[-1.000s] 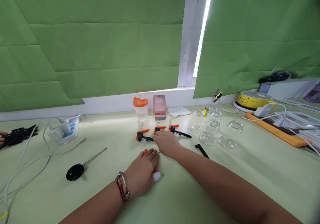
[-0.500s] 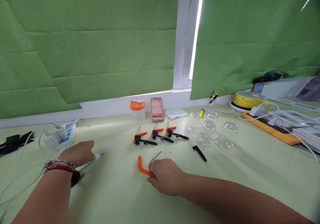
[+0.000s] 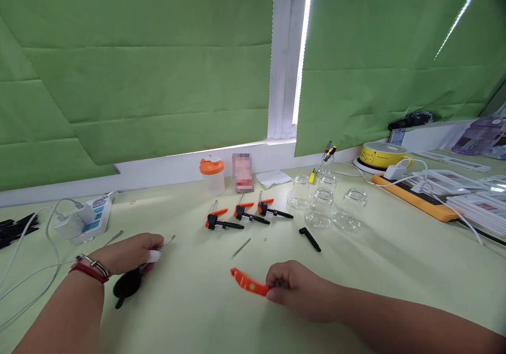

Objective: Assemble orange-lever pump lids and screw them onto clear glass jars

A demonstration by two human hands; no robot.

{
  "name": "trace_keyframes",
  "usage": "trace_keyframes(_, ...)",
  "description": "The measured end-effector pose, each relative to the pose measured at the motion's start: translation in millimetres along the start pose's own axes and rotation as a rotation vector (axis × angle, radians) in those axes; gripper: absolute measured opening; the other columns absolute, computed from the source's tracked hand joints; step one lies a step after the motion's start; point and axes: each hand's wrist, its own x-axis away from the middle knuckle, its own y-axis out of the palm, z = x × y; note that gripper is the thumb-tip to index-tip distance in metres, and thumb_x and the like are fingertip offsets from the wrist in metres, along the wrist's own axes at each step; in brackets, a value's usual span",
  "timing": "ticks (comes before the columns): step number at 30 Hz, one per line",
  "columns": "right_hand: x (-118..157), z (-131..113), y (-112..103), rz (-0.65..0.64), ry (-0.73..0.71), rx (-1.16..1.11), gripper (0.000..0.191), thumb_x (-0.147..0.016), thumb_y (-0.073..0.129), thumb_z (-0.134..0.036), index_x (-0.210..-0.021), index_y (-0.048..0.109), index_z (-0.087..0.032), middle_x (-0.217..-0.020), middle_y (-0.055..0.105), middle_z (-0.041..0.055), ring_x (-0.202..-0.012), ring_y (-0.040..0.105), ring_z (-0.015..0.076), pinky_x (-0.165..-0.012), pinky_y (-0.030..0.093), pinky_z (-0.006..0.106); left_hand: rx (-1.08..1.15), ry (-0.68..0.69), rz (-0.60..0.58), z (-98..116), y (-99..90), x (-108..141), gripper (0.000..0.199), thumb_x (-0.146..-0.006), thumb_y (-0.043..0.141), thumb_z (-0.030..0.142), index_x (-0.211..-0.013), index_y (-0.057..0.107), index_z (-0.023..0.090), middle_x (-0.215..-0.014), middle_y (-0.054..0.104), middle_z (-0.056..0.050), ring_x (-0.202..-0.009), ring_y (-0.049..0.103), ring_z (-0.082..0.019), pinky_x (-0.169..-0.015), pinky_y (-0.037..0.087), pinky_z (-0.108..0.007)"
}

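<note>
My left hand (image 3: 132,254) is closed around a thin metal rod (image 3: 168,242), whose tip sticks out past the fingers. A black rounded part (image 3: 128,284) hangs below this palm; how it joins the rod is hidden. White tape wraps one finger. My right hand (image 3: 302,290) pinches one end of a curved orange lever (image 3: 250,284) with a hole in it, just above the table. Beyond the lever lie a long metal screw (image 3: 241,247) and a tiny nut (image 3: 265,239). A black handle piece (image 3: 310,239) rests farther right.
Several orange-and-black clamps (image 3: 224,222) lie in a row behind. Upturned glass jars (image 3: 319,209) stand to their right, near yellow screwdrivers (image 3: 329,153). An orange-lidded cup (image 3: 212,177) is at the back. A power strip (image 3: 97,219) and white cables are at left.
My right hand has moved right with the orange lever, turning it, and the screw now lies apart from the fingers. My left hand has turned, showing more of the black part.
</note>
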Motion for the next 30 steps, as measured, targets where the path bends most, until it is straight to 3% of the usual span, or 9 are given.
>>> trace_keyframes(1, -0.8, 4.1, -3.0, 0.010, -0.003, -0.156, 0.019, -0.080, 0.060, -0.035, -0.080, 0.055, -0.017, -0.067, 0.053, -0.0014, -0.056, 0.040, 0.0080, -0.052, 0.029, 0.022, 0.049, 0.073, -0.106, 19.0, 5.2, 3.5, 0.010, -0.070, 0.054, 0.029, -0.064, 0.054, 0.021, -0.057, 0.061, 0.001, -0.055, 0.051, -0.017, -0.055, 0.037, -0.025)
trace_keyframes(3, -4.2, 10.2, -8.3, 0.031, -0.032, -0.439, 0.027, -0.082, 0.060, -0.041, -0.076, 0.050, -0.016, -0.063, 0.051, -0.0024, -0.051, 0.035, 0.0056, -0.049, 0.023, 0.021, 0.120, 0.252, -0.155, 58.1, 20.6, 9.6, 0.013, -0.079, 0.050, 0.032, -0.073, 0.056, 0.022, -0.063, 0.060, 0.001, -0.058, 0.049, -0.015, -0.058, 0.038, -0.025)
trace_keyframes(6, -9.8, 13.3, -13.5, 0.034, -0.073, -0.718, 0.034, -0.082, 0.060, -0.045, -0.072, 0.046, -0.016, -0.065, 0.053, -0.0016, -0.046, 0.033, 0.0035, -0.046, 0.016, 0.022, 0.124, 0.442, -0.079, 105.0, 54.0, 13.7, 0.017, -0.083, 0.047, 0.031, -0.076, 0.060, 0.022, -0.068, 0.057, 0.001, -0.059, 0.046, -0.013, -0.057, 0.037, -0.023)
trace_keyframes(9, -11.7, 12.4, -15.0, -0.002, -0.108, -0.814, 0.034, -0.082, 0.061, -0.045, -0.072, 0.046, -0.016, -0.069, 0.056, 0.0003, -0.046, 0.037, 0.0037, -0.044, 0.016, 0.022, 0.034, 0.534, 0.099, 126.7, 88.3, 11.7, 0.021, -0.085, 0.046, 0.030, -0.079, 0.065, 0.023, -0.068, 0.059, 0.000, -0.062, 0.049, -0.015, -0.059, 0.038, -0.023)
trace_keyframes(13, -9.6, 11.1, -13.4, -0.067, -0.084, -0.786, 0.034, -0.082, 0.062, -0.044, -0.073, 0.049, -0.015, -0.068, 0.059, 0.0019, -0.047, 0.043, 0.0048, -0.044, 0.019, 0.021, 0.006, 0.554, 0.227, 132.1, 116.4, 7.6, 0.025, -0.087, 0.045, 0.028, -0.092, 0.070, 0.025, -0.076, 0.066, -0.002, -0.067, 0.057, -0.017, -0.063, 0.042, -0.026)
trace_keyframes(19, -10.0, 13.1, -11.9, -0.153, -0.061, -0.714, 0.035, -0.079, 0.065, -0.046, -0.074, 0.052, -0.014, -0.071, 0.063, 0.0038, -0.050, 0.050, 0.0062, -0.043, 0.027, 0.019, 0.129, 0.598, 0.282, 141.3, 131.6, 12.0, 0.025, -0.087, 0.047, 0.026, -0.097, 0.070, 0.026, -0.084, 0.068, -0.004, -0.076, 0.061, -0.017, -0.071, 0.047, -0.027)
trace_keyframes(25, -10.7, 14.2, -13.0, -0.189, -0.075, -0.679, 0.040, -0.073, 0.068, -0.049, -0.073, 0.052, -0.014, -0.073, 0.063, 0.0040, -0.052, 0.053, 0.0076, -0.044, 0.033, 0.020, 0.291, 0.457, 0.350, 141.5, 144.6, 7.5, 0.011, -0.077, 0.059, 0.026, -0.071, 0.064, 0.020, -0.072, 0.062, -0.002, -0.068, 0.056, -0.017, -0.064, 0.046, -0.028)
trace_keyframes(30, -9.1, 14.3, -13.6, -0.230, -0.103, -0.626, 0.040, -0.074, 0.067, -0.050, -0.072, 0.053, -0.013, -0.073, 0.062, 0.0042, -0.054, 0.053, 0.0078, -0.046, 0.035, 0.020, 0.361, 0.332, 0.327, 136.6, 145.4, 2.4, 0.016, -0.073, 0.064, 0.036, -0.074, 0.065, 0.019, -0.077, 0.058, -0.003, -0.072, 0.055, -0.019, -0.066, 0.046, -0.032)
